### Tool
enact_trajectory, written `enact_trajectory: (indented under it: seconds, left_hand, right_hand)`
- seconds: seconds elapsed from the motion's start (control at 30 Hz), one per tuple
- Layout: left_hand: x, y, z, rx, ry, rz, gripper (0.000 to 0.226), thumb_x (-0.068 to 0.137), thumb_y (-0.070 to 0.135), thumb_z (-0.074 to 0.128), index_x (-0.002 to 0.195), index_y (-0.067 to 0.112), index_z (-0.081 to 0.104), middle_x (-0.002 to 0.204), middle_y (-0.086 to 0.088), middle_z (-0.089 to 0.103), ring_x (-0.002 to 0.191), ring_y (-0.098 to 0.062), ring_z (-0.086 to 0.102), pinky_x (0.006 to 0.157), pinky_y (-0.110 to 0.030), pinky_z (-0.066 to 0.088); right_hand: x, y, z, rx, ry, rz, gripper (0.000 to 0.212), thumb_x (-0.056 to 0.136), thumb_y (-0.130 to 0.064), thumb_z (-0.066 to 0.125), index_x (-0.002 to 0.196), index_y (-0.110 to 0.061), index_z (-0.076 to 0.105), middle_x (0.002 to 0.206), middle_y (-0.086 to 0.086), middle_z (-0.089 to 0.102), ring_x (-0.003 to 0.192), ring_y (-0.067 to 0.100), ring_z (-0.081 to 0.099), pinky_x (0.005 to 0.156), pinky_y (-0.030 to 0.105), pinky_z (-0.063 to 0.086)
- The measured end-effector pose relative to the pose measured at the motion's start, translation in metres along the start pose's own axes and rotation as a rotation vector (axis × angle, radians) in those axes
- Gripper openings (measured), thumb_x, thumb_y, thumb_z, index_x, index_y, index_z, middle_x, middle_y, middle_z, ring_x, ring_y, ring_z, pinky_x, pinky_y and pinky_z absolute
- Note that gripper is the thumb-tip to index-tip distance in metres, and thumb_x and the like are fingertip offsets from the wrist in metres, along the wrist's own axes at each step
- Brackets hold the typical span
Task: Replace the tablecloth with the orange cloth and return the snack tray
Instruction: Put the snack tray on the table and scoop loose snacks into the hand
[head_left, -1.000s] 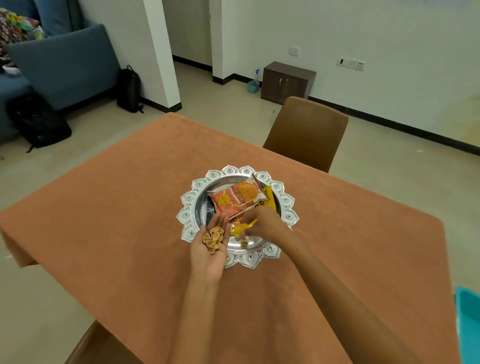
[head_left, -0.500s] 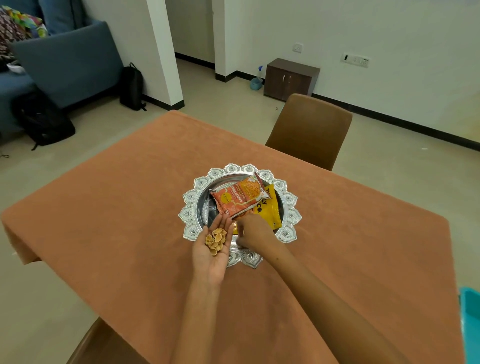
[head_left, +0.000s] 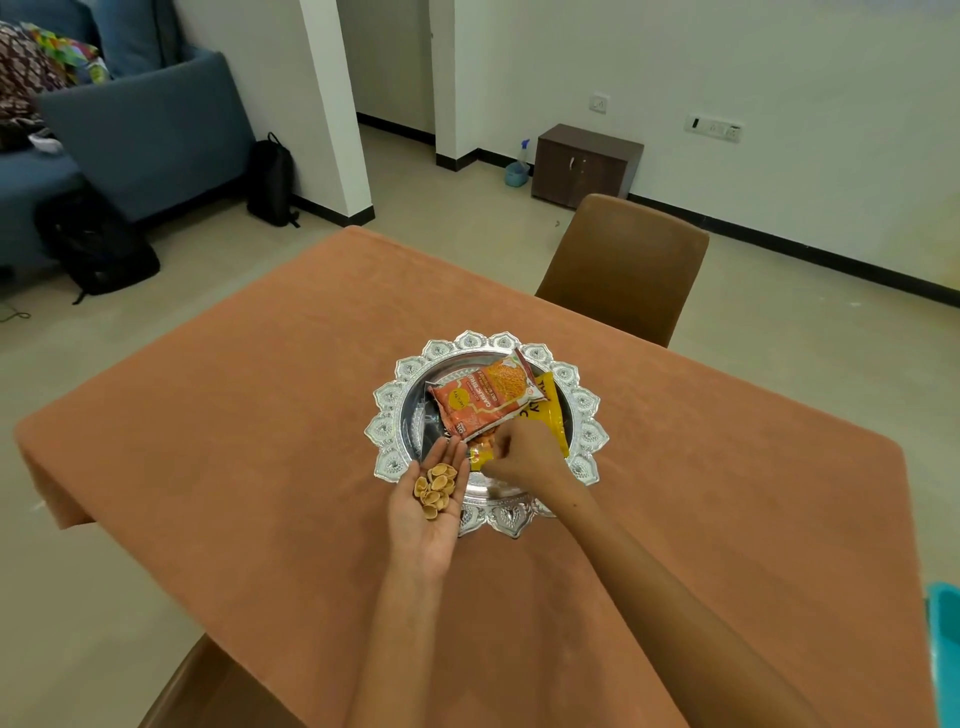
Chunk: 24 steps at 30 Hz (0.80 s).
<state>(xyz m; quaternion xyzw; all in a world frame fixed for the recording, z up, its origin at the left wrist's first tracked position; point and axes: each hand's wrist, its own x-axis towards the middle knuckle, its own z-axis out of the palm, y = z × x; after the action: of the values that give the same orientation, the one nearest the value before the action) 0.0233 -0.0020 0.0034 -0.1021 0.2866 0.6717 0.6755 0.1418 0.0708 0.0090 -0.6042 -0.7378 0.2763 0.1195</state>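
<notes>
On the table, the orange cloth (head_left: 260, 415) lies spread flat over the whole top, its near-left corner hanging over the edge. Near the middle of the cloth sits the snack tray (head_left: 387, 431), a round silver piece with a scalloped, embossed rim. Inside the tray an orange snack packet (head_left: 483, 397) lies tilted across a yellow snack packet (head_left: 553, 423), overlapping its left part. Left hand (head_left: 428, 512) is palm up at the tray's near-left rim, fingers straight and held together, fingertips reaching over the rim; a small heap of pale tan shells (head_left: 436, 484) rests on the fingers and upper palm. Right hand (head_left: 522, 460) is over the near part of the tray, just beside the left fingertips, knuckles up, fingers curled together and pinching a small yellow-orange wrapper piece (head_left: 477, 459) at its near edge; exact contact points under the fingers cannot be seen. Both forearms are bare and enter from the lower edge of the view. Across the table stands a brown chair (head_left: 623, 270), pushed near the far edge. Another brown chair back (head_left: 208, 691) shows at the near-left edge. Farther off: a dark wooden cabinet (head_left: 584, 166) against the wall, a black backpack (head_left: 270, 179) beside a white pillar, and a blue sofa (head_left: 130, 135).
</notes>
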Motion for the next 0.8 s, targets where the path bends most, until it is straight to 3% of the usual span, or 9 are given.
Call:
enact_trajectory:
  seconds: [0.1,0.2,0.27,0.33,0.43,0.53,0.63,0.8]
  left_hand:
    - [0.000,-0.001,0.000,0.029,0.010,0.001,0.043,0.103,0.021,0.028,0.100,-0.006,0.062,0.098,-0.019,0.069,0.084,-0.025,0.072,0.079,-0.036,0.055]
    - [0.000,-0.004,0.002,0.051,0.017,0.007,0.042,0.103,0.020,0.029,0.097,-0.004,0.063,0.089,-0.014,0.073,0.079,-0.020,0.072,0.079,-0.034,0.055]
    - [0.000,-0.006,0.004,0.042,0.030,0.014,0.038,0.102,0.018,0.032,0.094,-0.004,0.062,0.079,-0.012,0.074,0.071,-0.019,0.072,0.074,-0.036,0.056]
    - [0.000,-0.006,0.005,0.013,0.024,0.009,0.037,0.102,0.017,0.033,0.093,-0.006,0.061,0.078,-0.015,0.073,0.069,-0.020,0.072,0.071,-0.038,0.057]
    - [-0.001,-0.001,0.003,-0.020,-0.011,-0.015,0.039,0.102,0.018,0.033,0.097,-0.007,0.062,0.091,-0.020,0.070,0.077,-0.025,0.073,0.073,-0.037,0.058]
    - [-0.001,0.005,-0.001,-0.040,0.011,0.006,0.036,0.101,0.017,0.034,0.098,-0.007,0.061,0.099,-0.019,0.067,0.076,-0.026,0.072,0.072,-0.036,0.058]
    - [0.000,0.009,-0.002,-0.046,0.019,0.005,0.036,0.102,0.018,0.033,0.100,-0.006,0.060,0.102,-0.019,0.065,0.075,-0.026,0.073,0.071,-0.037,0.058]
    - [-0.003,0.006,-0.002,0.013,0.024,0.009,0.038,0.102,0.018,0.031,0.101,-0.006,0.061,0.104,-0.020,0.065,0.090,-0.027,0.068,0.076,-0.036,0.056]
  right_hand:
    - [-0.007,-0.011,-0.019,0.315,0.019,-0.041,0.014,0.070,-0.009,0.070,0.064,-0.005,0.059,0.056,0.008,0.060,0.053,0.021,0.060,0.056,0.033,0.055]
    - [-0.014,-0.027,-0.036,0.438,-0.111,-0.161,0.008,0.074,-0.009,0.072,0.071,-0.007,0.065,0.063,0.008,0.066,0.057,0.017,0.064,0.052,0.027,0.057]
    - [-0.018,-0.034,-0.043,0.361,-0.228,-0.252,0.005,0.076,-0.013,0.074,0.075,-0.016,0.071,0.071,0.004,0.071,0.064,0.012,0.066,0.050,0.020,0.054]
    - [-0.018,-0.033,-0.045,0.318,-0.194,-0.274,0.003,0.079,-0.018,0.075,0.082,-0.016,0.076,0.072,-0.003,0.071,0.062,0.004,0.065,0.049,0.017,0.052]
    - [-0.014,-0.021,-0.041,0.284,0.004,-0.170,0.008,0.080,-0.013,0.074,0.086,-0.008,0.075,0.072,0.001,0.070,0.064,0.008,0.065,0.064,0.032,0.058]
    - [-0.012,-0.006,-0.026,-0.020,-0.079,-0.103,0.014,0.078,-0.023,0.075,0.089,-0.013,0.074,0.088,0.004,0.072,0.082,0.016,0.065,0.076,0.036,0.055]
    - [-0.016,-0.001,-0.003,-0.198,-0.150,-0.042,0.019,0.077,-0.030,0.074,0.090,-0.018,0.073,0.095,0.000,0.070,0.090,0.018,0.064,0.070,0.030,0.051]
    - [-0.010,-0.006,0.006,-0.243,-0.072,-0.044,0.011,0.075,-0.013,0.067,0.083,-0.010,0.075,0.086,0.007,0.072,0.082,0.022,0.066,0.061,0.028,0.048]
